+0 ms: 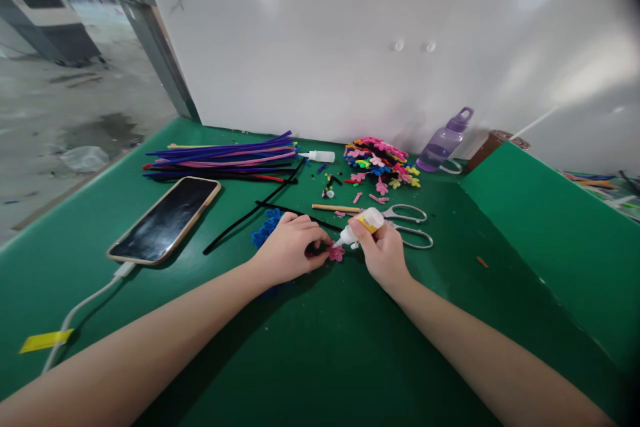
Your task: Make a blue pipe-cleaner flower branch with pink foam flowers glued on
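Note:
In my right hand (387,253) is a small white glue bottle (370,219) with a yellow label, tipped so its nozzle points down and left. The nozzle tip meets a pink pipe-cleaner flower (337,253). My left hand (290,247) pinches that flower at its left edge, with the fingertips partly hiding it. Under and behind the left hand lies a blue fuzzy pipe-cleaner piece (265,230), mostly covered. Scissors (410,213) with grey handles rest just beyond my right hand, beside a thin wooden stick (335,208).
Long pipe cleaners (225,159) lie at the back left, near a second glue bottle (320,156). Colourful pipe-cleaner flowers (380,160) are heaped at the back. A purple water bottle (443,143) stands behind right. A phone (167,217) with a cable lies left; a green divider (550,247) borders the right.

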Demonstrator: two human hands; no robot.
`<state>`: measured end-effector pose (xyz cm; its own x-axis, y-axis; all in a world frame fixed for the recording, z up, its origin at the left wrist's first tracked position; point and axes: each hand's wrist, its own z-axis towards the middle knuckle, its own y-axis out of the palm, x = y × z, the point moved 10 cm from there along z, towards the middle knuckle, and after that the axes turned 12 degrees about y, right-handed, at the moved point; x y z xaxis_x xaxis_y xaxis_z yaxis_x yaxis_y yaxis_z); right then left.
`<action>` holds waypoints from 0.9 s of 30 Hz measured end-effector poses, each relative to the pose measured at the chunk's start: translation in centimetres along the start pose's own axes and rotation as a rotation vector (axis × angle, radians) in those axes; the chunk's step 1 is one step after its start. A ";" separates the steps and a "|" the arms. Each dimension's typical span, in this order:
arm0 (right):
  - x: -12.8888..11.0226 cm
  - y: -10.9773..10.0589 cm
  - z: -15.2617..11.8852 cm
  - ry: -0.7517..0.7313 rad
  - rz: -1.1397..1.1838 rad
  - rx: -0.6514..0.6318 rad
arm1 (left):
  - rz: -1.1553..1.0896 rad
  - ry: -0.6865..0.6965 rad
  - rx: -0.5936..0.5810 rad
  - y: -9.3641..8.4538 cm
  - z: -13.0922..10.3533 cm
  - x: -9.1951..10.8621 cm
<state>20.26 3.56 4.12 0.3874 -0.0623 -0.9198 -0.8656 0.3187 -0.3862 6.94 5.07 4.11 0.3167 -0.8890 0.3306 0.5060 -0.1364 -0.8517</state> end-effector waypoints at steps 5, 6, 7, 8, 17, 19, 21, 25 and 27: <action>-0.1 0.1 0.0 -0.005 -0.016 0.001 | 0.002 -0.001 -0.023 0.2 0.0 -0.1; -0.1 0.1 0.0 -0.005 -0.018 0.002 | 0.003 -0.002 -0.029 0.2 0.0 -0.1; -0.2 0.1 0.0 -0.005 -0.018 0.003 | 0.004 -0.003 -0.034 0.2 -0.1 -0.1; -0.2 0.0 0.0 -0.005 -0.016 0.004 | 0.005 -0.005 -0.038 0.2 -0.1 -0.1; 0.1 0.2 0.0 -0.006 -0.010 -0.014 | -0.007 -0.010 -0.037 0.3 -0.1 -0.2; 0.2 0.2 0.0 -0.001 0.002 -0.014 | -0.007 -0.008 -0.036 0.3 0.0 -0.2; 0.2 0.1 0.0 -0.001 0.011 -0.010 | -0.004 -0.009 -0.037 0.3 0.0 -0.1; 0.0 0.1 0.1 -0.003 0.019 -0.014 | 0.019 -0.034 -0.006 -0.2 0.0 0.0; 0.0 0.1 0.1 -0.001 0.012 -0.017 | 0.035 -0.032 0.020 -0.6 0.0 0.3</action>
<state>20.20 3.73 4.11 0.3776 -0.0579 -0.9242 -0.8752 0.3036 -0.3766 6.75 4.93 4.72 0.3604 -0.8785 0.3137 0.5100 -0.0960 -0.8548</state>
